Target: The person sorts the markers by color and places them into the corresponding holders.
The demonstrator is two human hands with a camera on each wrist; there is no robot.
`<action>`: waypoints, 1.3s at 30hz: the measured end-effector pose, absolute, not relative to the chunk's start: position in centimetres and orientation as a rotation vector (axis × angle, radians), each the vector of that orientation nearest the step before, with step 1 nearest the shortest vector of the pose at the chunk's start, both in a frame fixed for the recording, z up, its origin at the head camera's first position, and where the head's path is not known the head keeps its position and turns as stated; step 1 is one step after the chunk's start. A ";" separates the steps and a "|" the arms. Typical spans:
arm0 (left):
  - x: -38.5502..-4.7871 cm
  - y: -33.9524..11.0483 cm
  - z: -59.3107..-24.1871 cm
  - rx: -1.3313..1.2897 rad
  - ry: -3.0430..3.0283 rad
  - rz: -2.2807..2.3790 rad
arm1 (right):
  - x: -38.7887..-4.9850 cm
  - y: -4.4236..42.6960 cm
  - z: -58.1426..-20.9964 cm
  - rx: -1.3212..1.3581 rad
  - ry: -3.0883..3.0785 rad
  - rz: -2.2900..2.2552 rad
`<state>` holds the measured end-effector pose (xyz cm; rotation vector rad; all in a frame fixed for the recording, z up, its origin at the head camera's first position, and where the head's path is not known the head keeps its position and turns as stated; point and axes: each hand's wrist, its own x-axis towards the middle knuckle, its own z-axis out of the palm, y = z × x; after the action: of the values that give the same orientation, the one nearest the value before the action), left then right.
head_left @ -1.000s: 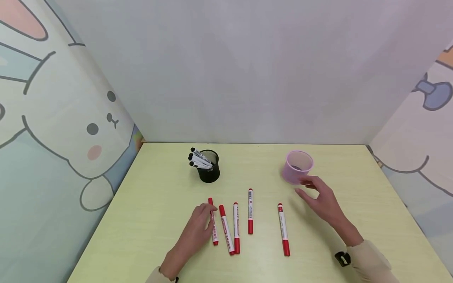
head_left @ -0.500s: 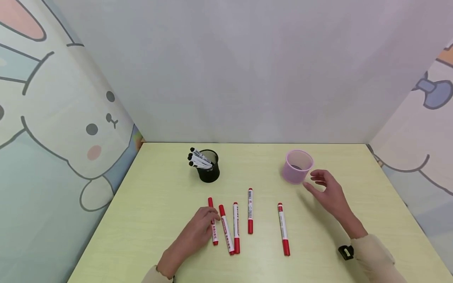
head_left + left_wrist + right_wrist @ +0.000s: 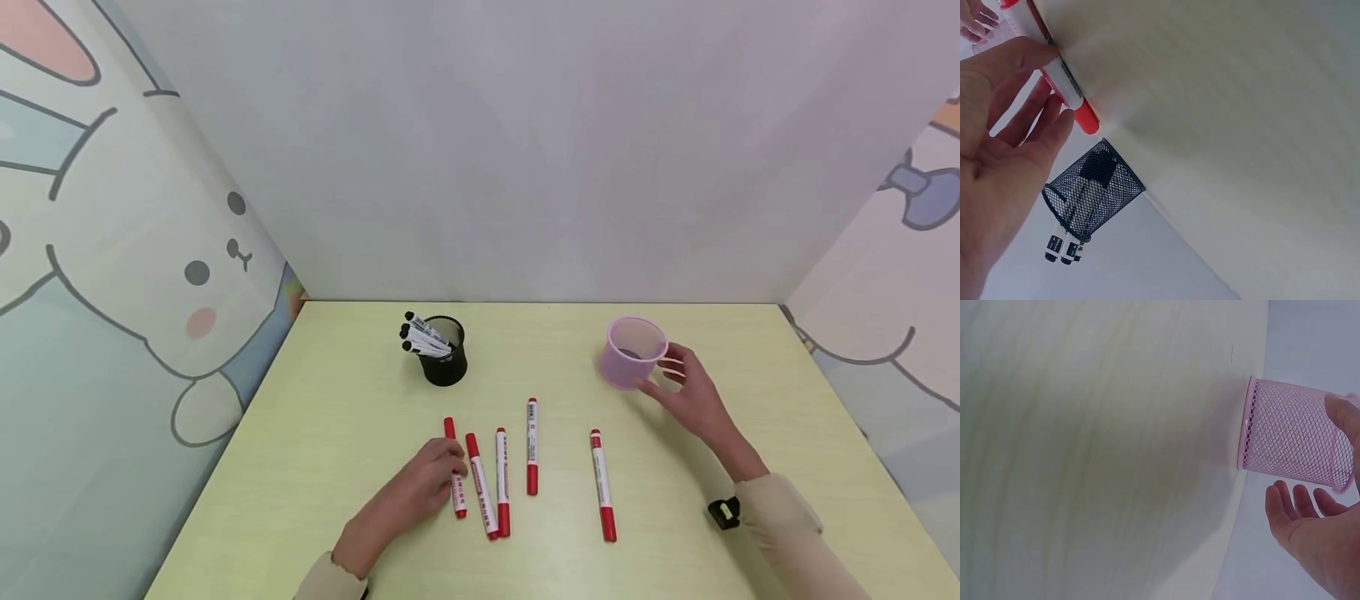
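Note:
At the left of a row of red-and-white markers, my left hand (image 3: 423,487) pinches the leftmost red marker (image 3: 458,495), which still lies on the table. Close up in the left wrist view, thumb and fingers are on either side of the marker's white barrel (image 3: 1067,84), its red end sticking out. My right hand (image 3: 693,400) stands spread beside the pink mesh pen cup (image 3: 625,367), fingers loosely bent along its right side. In the right wrist view the fingers (image 3: 1300,503) appear apart from the cup's wall, while the thumb overlaps its rim.
Several other red markers lie loose, including a middle one (image 3: 532,446) and one farther right (image 3: 603,487). A black mesh pen cup (image 3: 444,369) at the back left holds several black-capped markers (image 3: 425,336). Walls stand behind and beside the pale table (image 3: 337,400).
My right hand first drew back from the front of the pink cup, then came in at its right side. My left fingers closed further round the leftmost marker, which turned slightly.

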<state>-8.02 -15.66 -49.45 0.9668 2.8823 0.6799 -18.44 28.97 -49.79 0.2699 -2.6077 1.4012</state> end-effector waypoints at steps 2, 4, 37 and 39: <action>-8.2 -15.7 -49.6 1.008 2.885 0.683 | -18.7 28.9 -49.8 0.275 -2.604 1.423; -8.3 -15.7 -49.6 1.040 2.883 0.677 | -19.0 28.8 -49.8 0.280 -2.599 1.446; -9.0 -15.3 -49.0 0.972 2.849 0.378 | -21.4 28.9 -50.7 0.329 -2.576 1.681; -9.0 -15.3 -49.0 0.969 2.847 0.376 | -21.5 28.9 -50.6 0.332 -2.580 1.685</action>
<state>-8.97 -15.29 -48.96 0.9689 2.8472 0.3757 -21.51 28.94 -50.62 0.3319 -2.5805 1.6854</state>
